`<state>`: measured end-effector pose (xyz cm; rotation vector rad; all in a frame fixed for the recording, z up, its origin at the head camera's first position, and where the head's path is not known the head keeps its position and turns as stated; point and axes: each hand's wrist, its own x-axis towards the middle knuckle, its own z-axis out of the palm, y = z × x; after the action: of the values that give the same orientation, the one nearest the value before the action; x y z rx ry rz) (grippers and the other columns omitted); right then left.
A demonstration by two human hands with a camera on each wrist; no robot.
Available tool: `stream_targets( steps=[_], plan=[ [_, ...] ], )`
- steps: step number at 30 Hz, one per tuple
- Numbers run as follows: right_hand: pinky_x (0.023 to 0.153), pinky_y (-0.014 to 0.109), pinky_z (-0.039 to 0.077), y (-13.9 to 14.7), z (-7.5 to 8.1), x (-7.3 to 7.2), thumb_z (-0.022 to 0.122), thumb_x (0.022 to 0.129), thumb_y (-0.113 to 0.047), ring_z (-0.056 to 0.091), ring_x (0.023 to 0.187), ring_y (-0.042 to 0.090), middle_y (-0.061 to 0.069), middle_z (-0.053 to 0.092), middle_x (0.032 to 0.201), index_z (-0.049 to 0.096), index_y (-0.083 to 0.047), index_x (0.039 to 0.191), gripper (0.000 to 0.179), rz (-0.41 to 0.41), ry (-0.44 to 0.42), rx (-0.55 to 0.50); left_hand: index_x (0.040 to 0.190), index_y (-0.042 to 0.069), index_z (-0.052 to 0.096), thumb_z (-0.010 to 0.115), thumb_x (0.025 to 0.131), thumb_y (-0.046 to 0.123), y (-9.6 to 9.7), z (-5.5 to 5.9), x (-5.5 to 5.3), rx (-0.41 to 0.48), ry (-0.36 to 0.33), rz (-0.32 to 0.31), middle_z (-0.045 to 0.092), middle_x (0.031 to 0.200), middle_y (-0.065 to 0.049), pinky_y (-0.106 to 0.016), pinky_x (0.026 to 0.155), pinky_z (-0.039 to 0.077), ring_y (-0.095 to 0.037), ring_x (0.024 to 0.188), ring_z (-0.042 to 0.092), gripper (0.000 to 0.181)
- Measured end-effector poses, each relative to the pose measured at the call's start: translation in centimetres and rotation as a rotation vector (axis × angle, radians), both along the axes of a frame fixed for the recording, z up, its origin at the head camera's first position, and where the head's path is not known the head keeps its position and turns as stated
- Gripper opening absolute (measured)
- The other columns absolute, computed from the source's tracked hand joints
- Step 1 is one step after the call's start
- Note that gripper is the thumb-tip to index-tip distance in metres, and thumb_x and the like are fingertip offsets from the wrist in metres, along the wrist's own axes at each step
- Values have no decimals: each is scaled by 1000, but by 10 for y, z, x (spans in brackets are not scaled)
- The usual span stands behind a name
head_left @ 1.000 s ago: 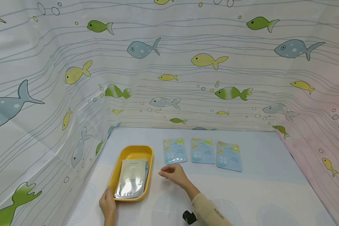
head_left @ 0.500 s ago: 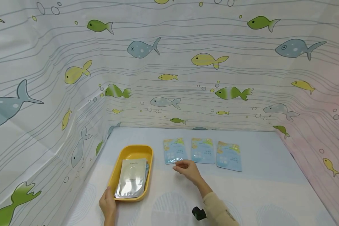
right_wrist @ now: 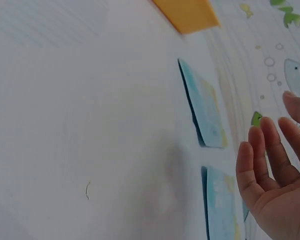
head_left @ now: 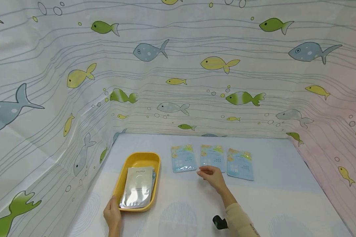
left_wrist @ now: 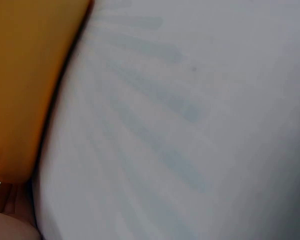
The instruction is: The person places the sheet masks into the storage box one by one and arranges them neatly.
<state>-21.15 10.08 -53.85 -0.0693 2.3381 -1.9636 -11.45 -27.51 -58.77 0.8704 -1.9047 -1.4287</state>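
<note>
At the left of the table is a yellow tray (head_left: 139, 158), gripped at its near left corner by my left hand (head_left: 112, 214). In the tray lies a shiny silver sachet (head_left: 138, 189), partly covering a bluish sachet (head_left: 153, 179). My right hand (head_left: 212, 177) hovers with nothing in it, its fingers loosely bent, just in front of the middle light-blue sachet (head_left: 212, 154) and hiding its lower edge. The left light-blue sachet (head_left: 183, 159) and right light-blue sachet (head_left: 240, 164) lie flat on either side. In the right wrist view, the right hand's fingers (right_wrist: 275, 150) are spread and relaxed.
A pale patterned cloth (head_left: 178, 210) covers the table. Fish-printed sheets (head_left: 178, 72) hang at the back and both sides. A black device (head_left: 219, 223) sits by my right wrist, next to the beige sleeve (head_left: 240, 222).
My right hand has moved to the right, from beside the tray to in front of the middle light-blue sachet. The left hand and the tray have stayed in place.
</note>
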Motion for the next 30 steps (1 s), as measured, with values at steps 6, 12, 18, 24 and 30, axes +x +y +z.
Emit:
stream_targets(
  steps=[6, 12, 18, 24, 30],
  plan=[
    [70, 27, 52, 18, -2, -2, 73, 82, -16, 65, 84, 18, 12, 69, 99, 64, 5, 109, 35, -50, -7, 4, 51, 5, 44, 48, 95, 23, 1, 1, 1, 1, 2, -5, 35, 50, 13, -22, 61, 26, -4, 60, 34, 47],
    [71, 26, 52, 38, -3, -3, 73, 83, -17, 64, 84, 16, 14, 68, 100, 63, 5, 111, 37, -118, -24, 37, 55, -1, 47, 48, 95, 23, 1, 2, 1, -8, -2, 0, 38, 51, 16, -20, 61, 27, -4, 61, 35, 46],
    [69, 24, 52, 62, -8, -4, 71, 84, -19, 65, 84, 19, 17, 68, 100, 63, 6, 112, 38, -184, -4, 86, 57, -4, 45, 48, 95, 22, 2, 4, 1, -12, -4, -3, 34, 49, 15, -22, 60, 26, -4, 59, 33, 46],
    [73, 30, 53, 87, -10, -2, 70, 86, -23, 64, 88, 23, 18, 67, 103, 61, 4, 116, 41, -253, -5, 146, 52, 5, 40, 48, 95, 23, 2, 3, 2, -16, -7, -4, 30, 49, 12, -23, 59, 25, -5, 58, 31, 48],
    [67, 17, 47, 109, -14, 2, 68, 87, -25, 58, 76, -1, 19, 67, 103, 61, 3, 117, 42, -359, -1, 213, 51, 8, 37, 47, 96, 26, 2, 2, 2, 1, -9, -8, 26, 49, 12, -26, 56, 22, -6, 54, 27, 49]
  ],
)
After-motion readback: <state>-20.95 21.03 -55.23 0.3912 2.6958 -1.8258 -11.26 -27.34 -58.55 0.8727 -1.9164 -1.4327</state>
